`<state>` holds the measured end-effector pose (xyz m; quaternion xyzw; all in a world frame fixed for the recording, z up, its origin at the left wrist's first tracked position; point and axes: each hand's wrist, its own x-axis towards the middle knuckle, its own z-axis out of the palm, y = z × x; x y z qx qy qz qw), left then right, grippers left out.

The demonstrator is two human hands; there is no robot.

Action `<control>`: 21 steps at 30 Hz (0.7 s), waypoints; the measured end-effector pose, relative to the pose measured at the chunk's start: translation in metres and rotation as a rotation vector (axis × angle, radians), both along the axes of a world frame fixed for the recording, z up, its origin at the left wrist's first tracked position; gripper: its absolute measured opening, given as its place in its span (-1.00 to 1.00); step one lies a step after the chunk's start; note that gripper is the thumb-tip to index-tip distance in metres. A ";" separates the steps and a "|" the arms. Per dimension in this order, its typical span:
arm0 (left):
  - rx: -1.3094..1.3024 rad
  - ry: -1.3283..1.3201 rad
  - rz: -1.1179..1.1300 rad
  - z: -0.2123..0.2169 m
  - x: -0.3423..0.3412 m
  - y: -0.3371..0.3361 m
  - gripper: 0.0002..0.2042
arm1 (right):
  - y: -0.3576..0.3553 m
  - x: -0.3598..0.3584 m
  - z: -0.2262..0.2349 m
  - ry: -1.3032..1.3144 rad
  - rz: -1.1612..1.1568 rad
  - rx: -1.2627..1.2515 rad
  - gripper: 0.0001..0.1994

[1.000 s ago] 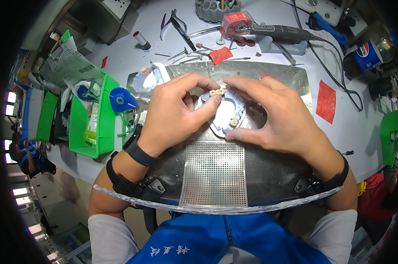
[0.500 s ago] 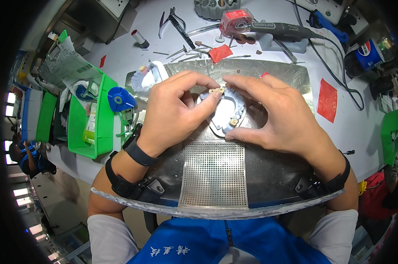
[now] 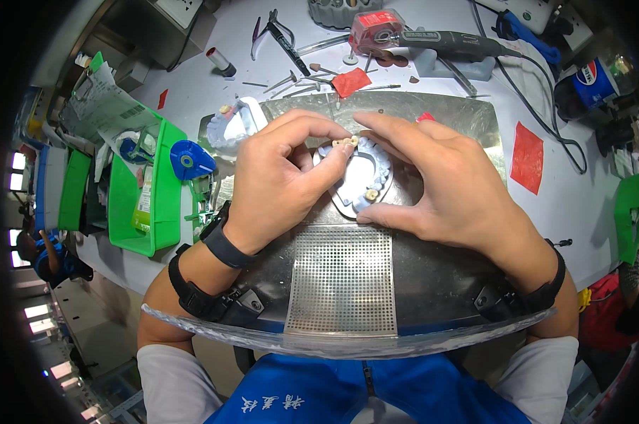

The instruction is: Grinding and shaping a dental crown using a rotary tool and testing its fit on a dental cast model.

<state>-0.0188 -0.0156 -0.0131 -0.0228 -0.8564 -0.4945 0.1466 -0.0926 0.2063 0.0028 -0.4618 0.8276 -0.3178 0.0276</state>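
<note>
From my remote feed, I watched the left hand [image 3: 284,169] pinch a short dental bridge [image 3: 345,143] between thumb and index finger, at the far end of a grey-blue dental cast [image 3: 383,169]. The right hand [image 3: 446,180] was curled around the cast's right side in a grasp, its thumb at the near end of the base; I could not tell how hard it pressed. The cast was over the metal tray [image 3: 432,275], between its centre and its far edge, just beyond the perforated plate [image 3: 342,283]. Whether the base rested flat was hidden from me.

My main worry was the pinch: the bridge was small, and uneven pressure from the thumb could have tipped it or shot it out toward the tray's far edge, where loose burs [image 3: 291,86] lay on the tabletop [image 3: 277,95]. If the right hand's hold was slack, a push from the left might have swivelled the cast on the smooth metal. A single crown [image 3: 371,194] sat just beside the right thumb, so a careless shift there could have knocked it. Force applied at a slant, I judged, might also have chipped the cast's teeth.
</note>
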 end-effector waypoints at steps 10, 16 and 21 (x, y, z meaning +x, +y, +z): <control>-0.014 -0.060 -0.002 0.003 0.001 0.001 -0.84 | 0.000 0.001 -0.002 -0.006 0.004 0.002 -0.08; -0.185 -0.037 -0.056 0.011 -0.002 -0.002 -0.81 | -0.001 -0.001 -0.005 0.030 0.015 -0.058 -0.15; -0.219 0.030 -0.064 0.012 -0.002 -0.001 -0.82 | -0.003 -0.001 -0.006 0.044 0.023 -0.093 -0.19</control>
